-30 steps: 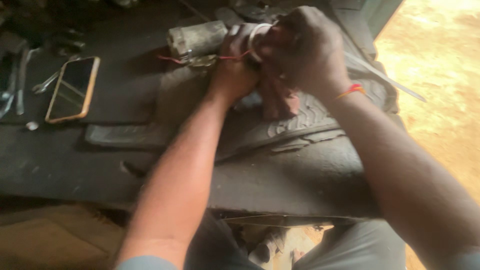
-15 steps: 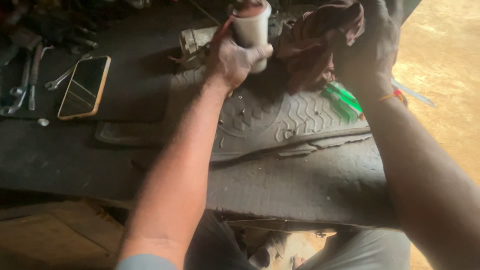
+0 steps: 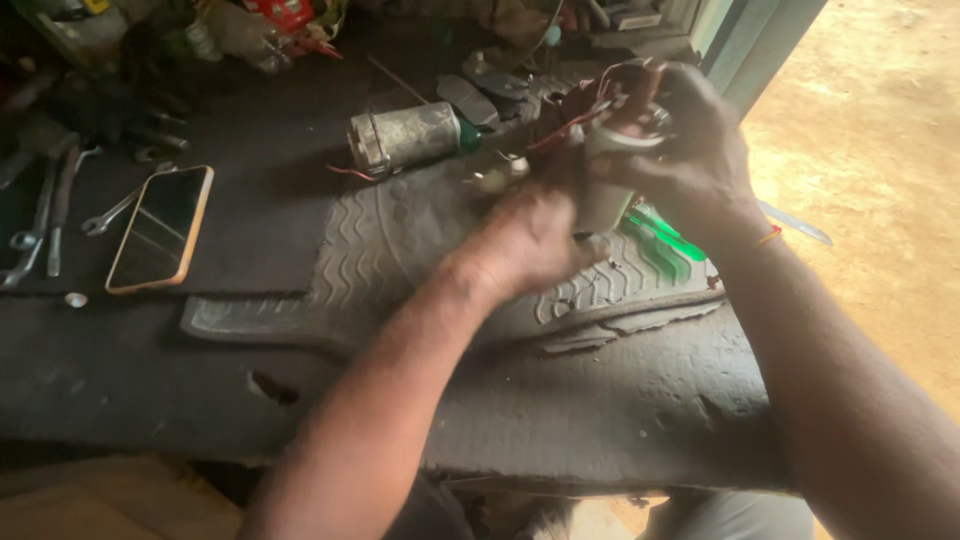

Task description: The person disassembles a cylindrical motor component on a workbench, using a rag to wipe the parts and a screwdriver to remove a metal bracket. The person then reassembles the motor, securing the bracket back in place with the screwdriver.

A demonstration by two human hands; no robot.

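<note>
Two hands hold a white cylinder (image 3: 605, 185) above the rubber mat (image 3: 400, 250): left hand (image 3: 530, 245) curled around its base, right hand (image 3: 695, 160) fingers wrapped over its wired top.

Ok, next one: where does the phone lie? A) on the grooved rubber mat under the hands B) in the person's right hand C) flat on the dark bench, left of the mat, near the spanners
C: the phone lies flat on the bench, left of the rubber mat, with spanners beside it.
</note>
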